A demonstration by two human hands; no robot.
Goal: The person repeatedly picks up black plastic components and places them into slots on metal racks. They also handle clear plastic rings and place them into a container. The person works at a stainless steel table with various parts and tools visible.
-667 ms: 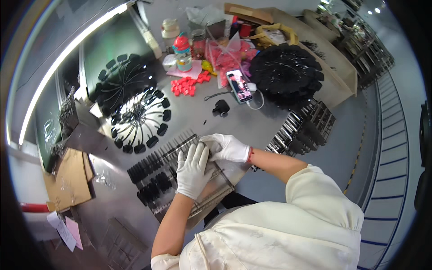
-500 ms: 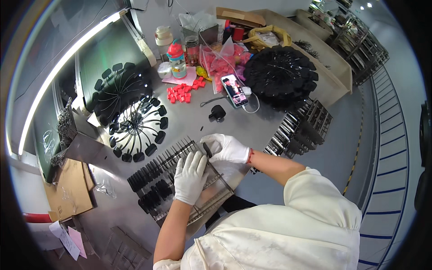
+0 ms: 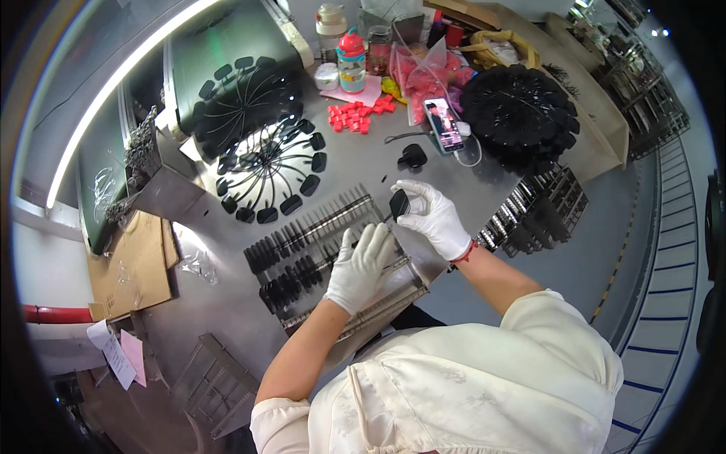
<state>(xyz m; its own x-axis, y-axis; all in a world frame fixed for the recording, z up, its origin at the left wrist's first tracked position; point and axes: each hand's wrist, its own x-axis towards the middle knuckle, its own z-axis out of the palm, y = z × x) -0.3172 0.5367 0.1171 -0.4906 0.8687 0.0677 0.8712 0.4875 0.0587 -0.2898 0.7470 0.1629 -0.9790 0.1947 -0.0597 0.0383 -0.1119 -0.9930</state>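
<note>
My gloved right hand [image 3: 439,223] pinches a small black paddle-shaped piece [image 3: 399,203] by its edge, just above the right end of a metal rack [image 3: 386,304]. A thin stem seems to run from the piece toward my other hand. My gloved left hand [image 3: 358,271] lies over the rack with its fingers stretched out and its thumb apart; what is under the palm is hidden. Left of it, two rows of similar black pieces [image 3: 295,278] stand close together in the rack. Bare thin prongs show along the rack's far right side.
Fans of black stemmed pieces [image 3: 266,170] lie at the left under a lamp. A black piece [image 3: 412,156], a phone [image 3: 444,125], red plastic parts [image 3: 352,116], a bottle [image 3: 352,64] and a black pile [image 3: 518,113] are farther back. More metal racks [image 3: 541,208] stand at the right.
My right hand has moved away from my left hand, and the black piece in it now shows its flat face. The whole view has shifted, with the table appearing farther right.
</note>
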